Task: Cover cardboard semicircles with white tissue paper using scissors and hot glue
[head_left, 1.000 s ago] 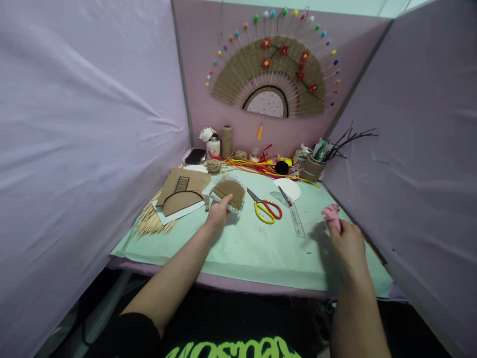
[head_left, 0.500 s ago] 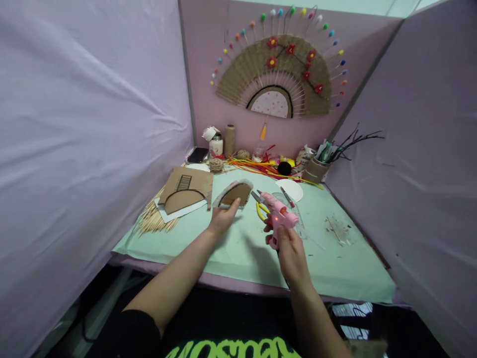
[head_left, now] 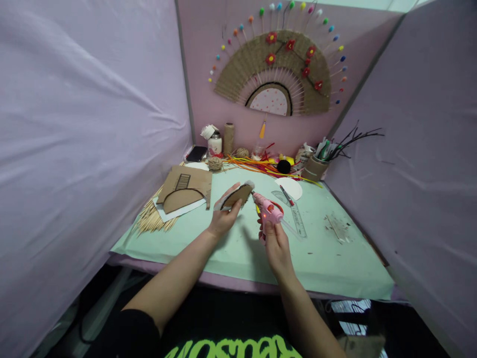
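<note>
My left hand (head_left: 224,217) grips a small half-round cardboard piece (head_left: 238,196) with a dark curved edge and pale sheet material sticking out around it. The piece is tilted, my thumb across its brown face. My right hand (head_left: 276,243) is wrapped around the handle of a pink hot glue gun (head_left: 269,211) with a small orange light lit. Its nozzle points up and left, at the right end of the cardboard edge; whether it touches I cannot tell. Behind the gun, pliers with yellow and red handles (head_left: 276,204) are mostly hidden.
To the left lie cardboard sheets (head_left: 197,180), a half-round cardboard cutout (head_left: 184,201) and many thin sticks (head_left: 151,215). A clear protractor ruler (head_left: 298,219), a marker (head_left: 286,195) and a white paper half-circle (head_left: 292,188) lie right. Orange pipe cleaners (head_left: 253,165) lie behind. A decorated fan (head_left: 274,69) hangs on the back wall.
My right hand has brought the glue gun left, so its nozzle now meets or nearly meets the cardboard's edge. The cardboard piece in my left hand has tilted more steeply.
</note>
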A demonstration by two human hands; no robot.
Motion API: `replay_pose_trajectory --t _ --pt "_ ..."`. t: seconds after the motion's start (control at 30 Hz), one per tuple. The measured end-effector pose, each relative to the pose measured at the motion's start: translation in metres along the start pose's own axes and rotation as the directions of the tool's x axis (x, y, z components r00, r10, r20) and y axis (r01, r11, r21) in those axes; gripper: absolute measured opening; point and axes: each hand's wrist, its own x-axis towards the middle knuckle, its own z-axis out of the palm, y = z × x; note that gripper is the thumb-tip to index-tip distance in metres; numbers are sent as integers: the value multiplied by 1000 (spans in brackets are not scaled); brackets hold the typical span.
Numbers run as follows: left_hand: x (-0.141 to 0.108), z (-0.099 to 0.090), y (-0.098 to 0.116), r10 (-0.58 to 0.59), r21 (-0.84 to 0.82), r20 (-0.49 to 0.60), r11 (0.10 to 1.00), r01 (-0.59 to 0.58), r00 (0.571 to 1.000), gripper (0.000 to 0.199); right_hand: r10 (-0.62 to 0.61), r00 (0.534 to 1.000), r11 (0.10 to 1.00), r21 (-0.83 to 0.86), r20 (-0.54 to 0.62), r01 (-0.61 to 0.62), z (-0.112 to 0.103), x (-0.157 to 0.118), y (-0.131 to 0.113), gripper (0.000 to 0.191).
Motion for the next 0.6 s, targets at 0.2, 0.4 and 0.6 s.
replay_pose_trajectory --t 0.2,0.4,0.6 --pt "-1 0 2 -9 7 3 1000 9 1000 47 -28 999 999 -34 -18 28 0 2 3 57" --pt "0 1 3 -15 5 -10 1000 15 1000 48 -48 998 998 -43 -26 47 -2 3 6 51" --pt "0 0 4 3 -5 11 1000 -3 1000 48 -68 998 997 -42 -19 67 -3 3 7 50"
